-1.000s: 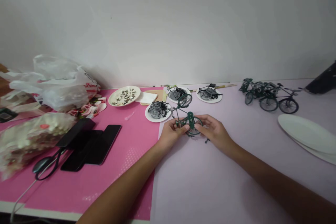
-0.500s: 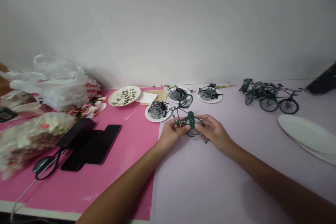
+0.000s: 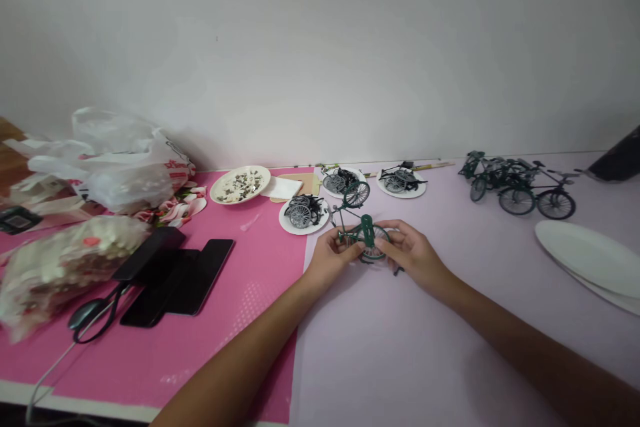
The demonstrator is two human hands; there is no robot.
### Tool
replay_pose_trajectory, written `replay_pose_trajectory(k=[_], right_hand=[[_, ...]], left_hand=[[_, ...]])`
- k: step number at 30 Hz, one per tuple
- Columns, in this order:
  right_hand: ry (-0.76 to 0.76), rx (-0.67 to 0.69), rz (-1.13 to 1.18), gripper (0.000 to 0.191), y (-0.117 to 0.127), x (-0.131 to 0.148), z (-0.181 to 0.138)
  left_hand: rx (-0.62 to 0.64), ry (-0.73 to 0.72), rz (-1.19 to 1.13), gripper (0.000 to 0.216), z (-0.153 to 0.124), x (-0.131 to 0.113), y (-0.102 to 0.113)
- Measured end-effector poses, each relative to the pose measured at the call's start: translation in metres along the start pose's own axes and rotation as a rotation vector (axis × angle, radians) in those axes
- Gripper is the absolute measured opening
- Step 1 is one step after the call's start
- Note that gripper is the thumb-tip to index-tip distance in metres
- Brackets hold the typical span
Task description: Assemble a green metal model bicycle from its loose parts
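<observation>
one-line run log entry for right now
left hand: holding green model bicycle | right hand: holding same bicycle | beyond: small white plates with wheels | right side: grouped model bicycles, larger white plates

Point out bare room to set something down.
Free: the lilac surface between the left forearm and right forearm, short of the held green bicycle; more lilac bounded by the right hand, bicycle cluster and stacked plates; pink surface between the black phones and left forearm. Crowded: the left end, with plastic bags, and along the wall, with small loaded plates.
</observation>
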State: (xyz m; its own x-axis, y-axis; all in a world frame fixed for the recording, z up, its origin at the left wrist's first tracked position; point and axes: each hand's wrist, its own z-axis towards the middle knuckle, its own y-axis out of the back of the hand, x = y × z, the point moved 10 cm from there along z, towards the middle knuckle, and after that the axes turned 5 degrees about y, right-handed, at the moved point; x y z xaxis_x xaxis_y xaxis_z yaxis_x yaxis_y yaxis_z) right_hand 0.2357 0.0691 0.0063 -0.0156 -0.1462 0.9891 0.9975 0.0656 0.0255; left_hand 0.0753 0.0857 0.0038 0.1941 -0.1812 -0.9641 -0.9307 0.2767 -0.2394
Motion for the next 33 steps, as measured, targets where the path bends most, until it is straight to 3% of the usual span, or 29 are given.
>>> replay_pose_trajectory(k=[16, 27, 33], right_hand=[[-0.181, 0.101, 0.053, 0.066, -0.005, -0.007, 0.000], [-0.032, 0.108, -0.057, 0.076, -0.008, 0.008, -0.002], [-0.001, 0.083, -0.089, 0.065, -0.008, 0.010, -0.006]], left_hand=[[0.046, 0.012, -0.015, 0.062, -0.001, -0.002, -0.006], [0.034, 0.007, 0.015, 0.065, -0.001, -0.002, -0.005], [0.042, 0.027, 0.005, 0.062, -0.003, -0.003, -0.007]])
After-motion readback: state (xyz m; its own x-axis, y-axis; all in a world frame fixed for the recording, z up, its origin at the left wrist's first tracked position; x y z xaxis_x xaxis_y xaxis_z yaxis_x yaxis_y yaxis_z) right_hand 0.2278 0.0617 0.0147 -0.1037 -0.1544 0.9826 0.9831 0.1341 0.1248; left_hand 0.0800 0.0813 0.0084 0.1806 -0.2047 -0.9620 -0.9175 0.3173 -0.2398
